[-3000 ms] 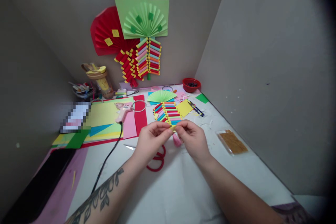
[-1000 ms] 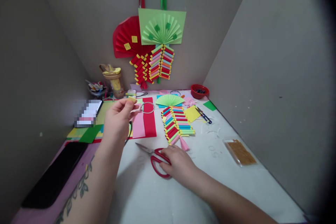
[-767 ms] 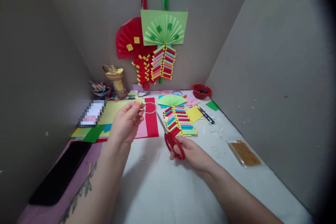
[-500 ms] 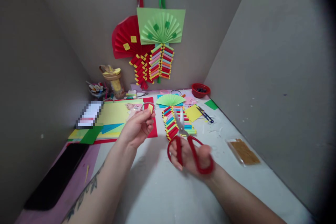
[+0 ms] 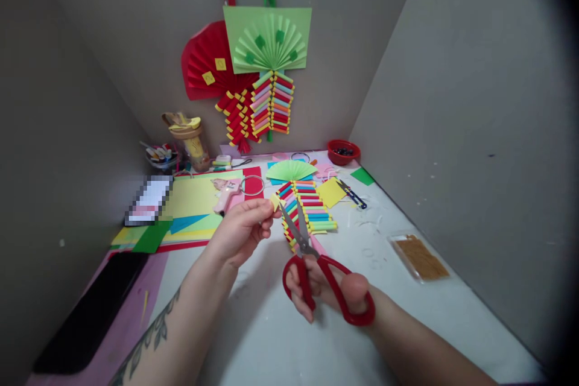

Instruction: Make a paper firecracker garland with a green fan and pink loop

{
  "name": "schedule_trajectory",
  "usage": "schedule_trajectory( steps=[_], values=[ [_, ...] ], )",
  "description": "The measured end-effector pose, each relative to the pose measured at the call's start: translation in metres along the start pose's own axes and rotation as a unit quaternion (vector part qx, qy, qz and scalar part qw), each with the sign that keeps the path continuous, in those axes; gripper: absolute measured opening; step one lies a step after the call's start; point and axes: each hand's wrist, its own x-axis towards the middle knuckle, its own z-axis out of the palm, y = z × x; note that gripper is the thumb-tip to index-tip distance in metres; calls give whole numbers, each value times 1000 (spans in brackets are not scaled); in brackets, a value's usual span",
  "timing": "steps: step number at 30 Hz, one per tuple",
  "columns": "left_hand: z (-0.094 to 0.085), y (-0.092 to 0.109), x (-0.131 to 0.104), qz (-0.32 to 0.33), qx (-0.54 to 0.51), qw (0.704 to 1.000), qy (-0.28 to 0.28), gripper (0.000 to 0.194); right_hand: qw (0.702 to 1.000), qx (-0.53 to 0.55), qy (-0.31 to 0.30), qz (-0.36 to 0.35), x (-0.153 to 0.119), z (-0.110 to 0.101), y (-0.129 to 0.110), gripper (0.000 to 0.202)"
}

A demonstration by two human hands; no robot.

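Note:
Between thumb and forefinger, my left hand (image 5: 246, 226) pinches a small yellow paper piece (image 5: 275, 202). The fingers of my right hand (image 5: 328, 289) are through the handles of red-handled scissors (image 5: 304, 241). Their blades are parted, and one tip is close beside the yellow piece. Behind the blades, rows of coloured paper rolls (image 5: 319, 208) lie on the table below a light green folded fan (image 5: 291, 170). The blades and my right hand hide part of the left row.
A phone (image 5: 150, 199), stacked coloured sheets (image 5: 190, 193) and a pink glue gun (image 5: 227, 195) lie left. Blue snips (image 5: 355, 196), a red bowl (image 5: 344, 152) and a brown packet (image 5: 420, 257) are right. Paper decorations (image 5: 271, 42) hang on the wall.
The scissors have swung left, with their tips now by the yellow piece and the blades wider apart. My left hand has shifted slightly right and down. The whole view has moved a little.

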Motion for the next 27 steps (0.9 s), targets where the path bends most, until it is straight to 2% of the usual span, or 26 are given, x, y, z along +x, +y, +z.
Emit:
schedule_trajectory(
  steps=[11, 27],
  values=[
    [-1, 0, 0, -2, 2, 1000, 0, 23, 999, 15, -41, -17, 1, -6, 7, 86],
    [-1, 0, 0, -3, 17, 1000, -8, 26, 999, 30, -36, -21, -1, -9, 15, 87]
  ],
)
